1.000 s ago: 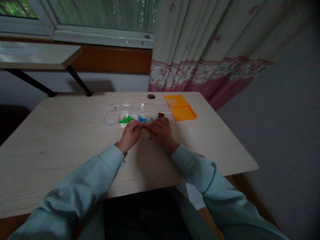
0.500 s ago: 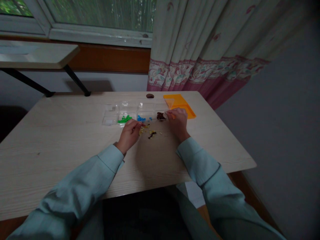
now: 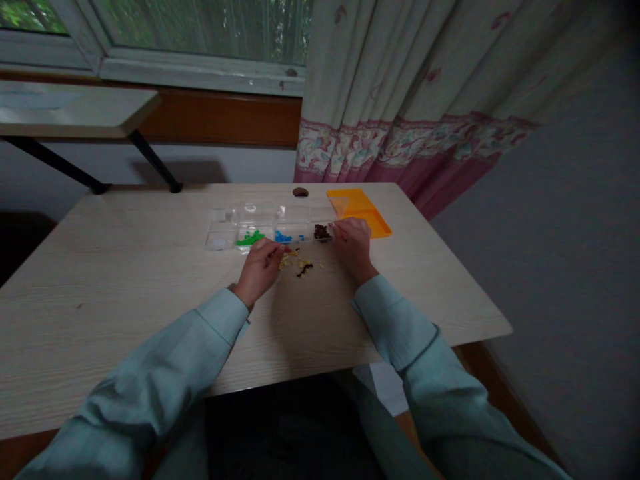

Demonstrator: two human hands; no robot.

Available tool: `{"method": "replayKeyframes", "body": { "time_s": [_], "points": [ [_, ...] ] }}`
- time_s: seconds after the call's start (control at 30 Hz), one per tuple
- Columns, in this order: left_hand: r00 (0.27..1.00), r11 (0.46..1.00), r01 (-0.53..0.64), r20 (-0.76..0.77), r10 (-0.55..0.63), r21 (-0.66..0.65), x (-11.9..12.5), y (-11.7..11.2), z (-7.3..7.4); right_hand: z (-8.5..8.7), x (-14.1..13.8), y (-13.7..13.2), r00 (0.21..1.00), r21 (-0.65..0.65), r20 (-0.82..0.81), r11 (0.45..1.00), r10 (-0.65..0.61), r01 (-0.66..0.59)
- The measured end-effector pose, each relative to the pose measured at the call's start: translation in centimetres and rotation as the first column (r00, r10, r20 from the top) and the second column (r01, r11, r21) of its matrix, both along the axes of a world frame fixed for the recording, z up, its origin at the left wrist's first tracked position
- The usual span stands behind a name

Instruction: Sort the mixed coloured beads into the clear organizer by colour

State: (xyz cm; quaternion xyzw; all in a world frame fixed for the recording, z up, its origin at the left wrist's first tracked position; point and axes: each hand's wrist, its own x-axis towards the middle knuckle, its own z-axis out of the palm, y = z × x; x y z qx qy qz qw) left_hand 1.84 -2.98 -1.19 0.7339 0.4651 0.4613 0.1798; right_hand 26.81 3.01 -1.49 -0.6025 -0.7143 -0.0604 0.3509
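Note:
A clear plastic compartment box (image 3: 256, 229) lies on the table, with green pieces (image 3: 250, 237), blue pieces (image 3: 283, 237) and dark brown pieces (image 3: 321, 231) in separate front compartments. My right hand (image 3: 353, 245) is at the brown compartment, its fingers pinched together; what they hold, if anything, is too small to make out. Just in front of the box, my left hand (image 3: 260, 267) has its fingertips closed beside a loose pile of yellow and dark pieces (image 3: 302, 269). Whatever sits in that pinch is hidden.
An orange plastic tray (image 3: 373, 219) lies behind my right hand at the table's back right. A raised shelf (image 3: 115, 120) on black legs stands at the back left. Curtains (image 3: 350, 133) hang behind the wooden table (image 3: 165, 293), and a round hole (image 3: 301, 192) is near its back edge.
My right hand has shifted very slightly left and down, staying by the brown pieces. My left hand stays in nearly the same place.

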Motion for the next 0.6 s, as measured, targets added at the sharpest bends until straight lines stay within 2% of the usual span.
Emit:
{"method": "replayKeyframes", "body": {
  "time_s": [0.1,0.2,0.27,0.6],
  "points": [
    [0.986,0.999,0.003,-0.167,0.003,0.037,0.1,-0.1,0.3,0.2,-0.2,-0.1,1.0,-0.008,-0.003,1.0,0.016,-0.016],
    [0.932,0.998,-0.005,-0.362,0.026,0.058,0.5,-0.2,0.6,0.6,-0.5,-0.5,1.0,0.002,-0.014,1.0,0.028,-0.028],
    [0.897,0.998,-0.023,-0.439,0.047,0.06,0.9,-0.2,0.6,0.9,-0.9,-0.7,0.999,0.017,-0.018,0.999,0.039,-0.039],
    [0.827,0.998,-0.034,-0.559,0.063,0.062,2.0,-0.1,0.8,1.4,-1.8,-1.4,0.997,0.028,-0.028,0.997,0.07,-0.069]
  ]
}}
